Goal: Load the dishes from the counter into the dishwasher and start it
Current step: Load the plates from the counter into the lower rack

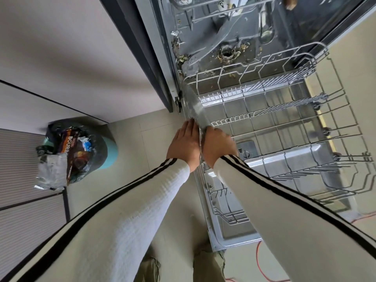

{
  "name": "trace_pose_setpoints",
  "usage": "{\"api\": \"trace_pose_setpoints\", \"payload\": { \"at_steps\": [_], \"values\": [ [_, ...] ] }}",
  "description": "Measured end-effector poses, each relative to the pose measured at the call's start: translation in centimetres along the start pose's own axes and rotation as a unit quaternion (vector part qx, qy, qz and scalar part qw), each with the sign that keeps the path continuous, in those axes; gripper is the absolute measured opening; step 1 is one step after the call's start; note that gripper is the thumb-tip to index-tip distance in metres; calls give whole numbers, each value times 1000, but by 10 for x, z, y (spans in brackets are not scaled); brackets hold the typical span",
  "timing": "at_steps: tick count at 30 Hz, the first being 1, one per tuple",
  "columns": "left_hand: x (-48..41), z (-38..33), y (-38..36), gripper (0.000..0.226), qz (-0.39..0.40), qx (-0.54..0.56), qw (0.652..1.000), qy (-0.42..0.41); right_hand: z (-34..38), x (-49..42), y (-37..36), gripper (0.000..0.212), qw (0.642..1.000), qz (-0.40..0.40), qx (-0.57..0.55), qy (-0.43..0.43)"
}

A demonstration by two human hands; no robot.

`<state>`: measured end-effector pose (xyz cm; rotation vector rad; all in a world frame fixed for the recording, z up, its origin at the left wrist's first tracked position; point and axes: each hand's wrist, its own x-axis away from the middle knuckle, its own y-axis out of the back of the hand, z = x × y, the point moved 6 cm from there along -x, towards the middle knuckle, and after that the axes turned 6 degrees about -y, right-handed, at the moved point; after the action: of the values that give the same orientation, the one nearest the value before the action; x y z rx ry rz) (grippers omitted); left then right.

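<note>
Left hand: my left hand [184,143] lies with its fingers straight, flat against the left face of the dish.
Right hand: my right hand [218,145], just beside the left, has its fingers curled onto the dish's near end. The grip itself is partly hidden.
Dish: a grey, motion-blurred dish [195,106] stands on edge just beyond my fingertips, at the left rim of the lower rack [284,123]. I cannot tell what kind of dish it is.
Lower rack: it spreads to the right of my right hand, pulled out over the open dishwasher door [234,233].
Tub: beyond both hands, the tub floor [225,54] carries food scraps.
Bin: a full rubbish bin [81,147] sits on the floor [130,135], well to the left of my left hand.
</note>
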<state>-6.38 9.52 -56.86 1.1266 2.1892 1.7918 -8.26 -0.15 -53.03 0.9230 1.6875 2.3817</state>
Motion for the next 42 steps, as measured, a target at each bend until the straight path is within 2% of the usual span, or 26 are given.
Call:
{"api": "trace_pose_setpoints", "payload": {
  "at_steps": [7, 9, 15, 20, 25, 28, 32, 36, 40, 42],
  "values": [
    [2, -9, 2, 105, 42, -11, 999, 20, -36, 25, 80, 27, 980, -162, -113, -3],
    [-1, -13, 7, 105, 45, -9, 999, 25, -44, 27, 86, 26, 977, -174, -123, -10],
    [-19, -17, 14, 110, 33, -28, 999, 10, -31, -2, 58, 27, 995, -94, -15, -23],
    [-20, 0, -6, 117, 47, -44, 998, 18, -40, -6, 10, 19, 997, -7, 57, -47],
    [-22, 2, -21, 122, 40, -36, 998, 14, -48, -9, -15, 15, 997, 12, 51, -61],
    [-20, 2, -19, 120, 40, -28, 999, 19, -48, -7, -20, 23, 996, 15, 23, -81],
    [-13, 1, -15, 118, 41, -29, 999, 17, -49, 1, -16, 33, 996, -22, 22, -81],
    [-2, -2, -9, 116, 46, -19, 999, 19, -48, 9, -7, 58, 996, -1, 17, -88],
    [15, -11, 7, 96, 35, -22, 999, 14, -40, 33, 7, 83, 997, 13, 14, -72],
    [27, -15, 27, 88, 31, -15, 999, 12, -30, 50, 18, 80, 999, 18, 23, -40]
  ]
}}
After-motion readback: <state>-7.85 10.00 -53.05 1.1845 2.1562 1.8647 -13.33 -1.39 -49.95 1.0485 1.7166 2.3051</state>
